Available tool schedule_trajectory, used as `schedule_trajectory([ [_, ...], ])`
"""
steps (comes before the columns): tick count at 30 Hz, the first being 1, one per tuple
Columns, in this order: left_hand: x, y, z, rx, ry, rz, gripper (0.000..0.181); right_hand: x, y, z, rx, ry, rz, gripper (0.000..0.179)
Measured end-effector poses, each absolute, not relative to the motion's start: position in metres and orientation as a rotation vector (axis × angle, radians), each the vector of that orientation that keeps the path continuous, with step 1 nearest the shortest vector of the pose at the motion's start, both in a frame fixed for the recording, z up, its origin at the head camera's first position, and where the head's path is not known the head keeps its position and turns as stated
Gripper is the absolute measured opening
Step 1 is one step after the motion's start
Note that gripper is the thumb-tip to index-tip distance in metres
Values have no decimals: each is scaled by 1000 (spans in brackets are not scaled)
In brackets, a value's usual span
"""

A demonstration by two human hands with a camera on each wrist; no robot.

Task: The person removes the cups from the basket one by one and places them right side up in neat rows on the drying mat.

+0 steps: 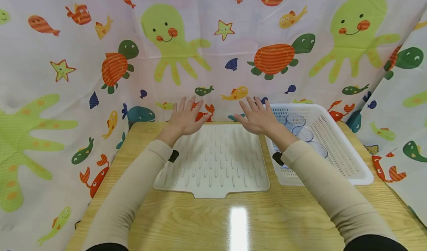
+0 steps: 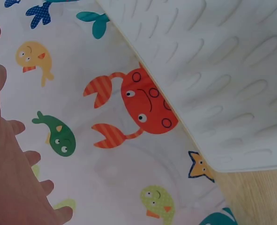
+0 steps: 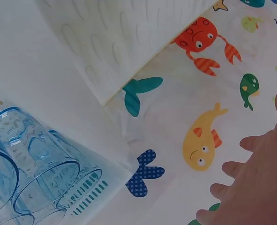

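My left hand (image 1: 186,118) hovers over the back left part of a white ridged drying board (image 1: 213,162), fingers spread and holding nothing. Level with it, my right hand (image 1: 257,116) is held above the board's back right corner, also with spread fingers and nothing in them. Beside the right forearm stands a white plastic basket (image 1: 347,158). Several clear blue-tinted cups (image 1: 302,134) lie inside it, some partly hidden by the right arm. In the right wrist view, the cups (image 3: 44,164) show their round rims.
Board and basket both rest on a wooden table (image 1: 193,221). A curtain (image 1: 200,50) printed with sea animals hangs behind the table and along both sides, close to the board's and basket's back edges.
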State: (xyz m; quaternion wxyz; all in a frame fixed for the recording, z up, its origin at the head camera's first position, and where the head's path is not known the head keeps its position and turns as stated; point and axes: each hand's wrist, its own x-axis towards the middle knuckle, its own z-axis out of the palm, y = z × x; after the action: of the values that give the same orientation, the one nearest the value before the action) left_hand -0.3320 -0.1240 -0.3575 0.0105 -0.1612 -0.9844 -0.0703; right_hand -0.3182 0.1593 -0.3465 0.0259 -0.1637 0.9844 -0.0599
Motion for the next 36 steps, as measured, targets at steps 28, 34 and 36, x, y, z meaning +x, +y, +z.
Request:
schedule_trajectory([
  [28,-305,-141,-355,-641,-2981,-170,74,-289,183,-339,-638,3043,-214,71],
  [34,-297,-147,-356,-649,-2983,-175,74,-282,190,-339,-627,3022,-189,72],
  [36,-295,-148,-357,-650,-2980,-164,75,-280,192,-340,-629,3016,-174,73],
])
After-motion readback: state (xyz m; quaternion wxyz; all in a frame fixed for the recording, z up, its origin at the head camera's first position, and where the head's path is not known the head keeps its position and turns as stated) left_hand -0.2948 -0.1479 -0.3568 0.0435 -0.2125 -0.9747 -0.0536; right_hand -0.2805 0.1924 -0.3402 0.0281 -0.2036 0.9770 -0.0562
